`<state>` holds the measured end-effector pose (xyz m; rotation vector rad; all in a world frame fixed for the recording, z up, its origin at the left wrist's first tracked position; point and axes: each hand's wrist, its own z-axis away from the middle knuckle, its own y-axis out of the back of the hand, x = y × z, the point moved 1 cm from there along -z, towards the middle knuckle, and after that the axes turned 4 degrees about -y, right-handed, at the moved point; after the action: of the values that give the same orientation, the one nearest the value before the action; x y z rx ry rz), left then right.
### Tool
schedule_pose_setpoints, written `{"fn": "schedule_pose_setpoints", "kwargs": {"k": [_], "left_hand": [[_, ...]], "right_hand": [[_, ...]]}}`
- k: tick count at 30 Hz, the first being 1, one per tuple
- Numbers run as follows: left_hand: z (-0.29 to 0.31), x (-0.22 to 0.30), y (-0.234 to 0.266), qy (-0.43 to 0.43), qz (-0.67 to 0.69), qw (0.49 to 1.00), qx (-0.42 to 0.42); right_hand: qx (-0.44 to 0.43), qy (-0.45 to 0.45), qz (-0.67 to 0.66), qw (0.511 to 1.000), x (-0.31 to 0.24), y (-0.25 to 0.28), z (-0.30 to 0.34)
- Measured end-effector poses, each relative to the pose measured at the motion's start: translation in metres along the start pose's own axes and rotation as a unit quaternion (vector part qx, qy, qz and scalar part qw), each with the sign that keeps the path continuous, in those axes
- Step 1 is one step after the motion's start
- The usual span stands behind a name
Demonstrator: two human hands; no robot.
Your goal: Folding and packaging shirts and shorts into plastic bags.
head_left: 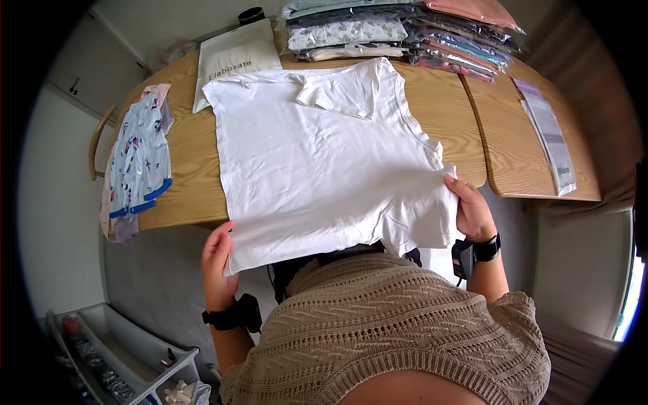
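Observation:
A white T-shirt (304, 162) lies spread sideways over the wooden table, its neckline toward the right and its hem toward the left. Its near part hangs past the table's front edge, close to my body. My left hand (219, 260) pinches the near corner of the hem. At the near sleeve, my right hand (474, 212) grips the fabric with the thumb on top and the other fingers hidden behind it. The far sleeve is folded inward over the shirt. Soft creases run through the near side between my hands.
Folded garments in clear bags (347, 34) are stacked at the back. Near them lies a white printed bag (239, 50). Patterned clothing (138, 158) drapes over the table's (189, 175) left edge. Flat plastic packaging (548, 138) lies at right. A grey bin (121, 337) stands lower left.

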<state>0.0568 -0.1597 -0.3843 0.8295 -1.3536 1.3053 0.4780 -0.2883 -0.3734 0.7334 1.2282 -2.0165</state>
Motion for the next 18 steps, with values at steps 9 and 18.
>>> {"fn": "schedule_pose_setpoints", "kwargs": {"k": [9, 18], "left_hand": [[-0.078, -0.001, -0.024, 0.069, 0.306, 0.948, 0.058], [-0.063, -0.001, -0.027, -0.193, -0.339, 0.919, -0.055]], "right_hand": [[-0.016, 0.097, -0.006, 0.995, -0.023, -0.023, -0.077], [0.267, 0.24, 0.391, 0.847, -0.01, 0.015, -0.054]]}}
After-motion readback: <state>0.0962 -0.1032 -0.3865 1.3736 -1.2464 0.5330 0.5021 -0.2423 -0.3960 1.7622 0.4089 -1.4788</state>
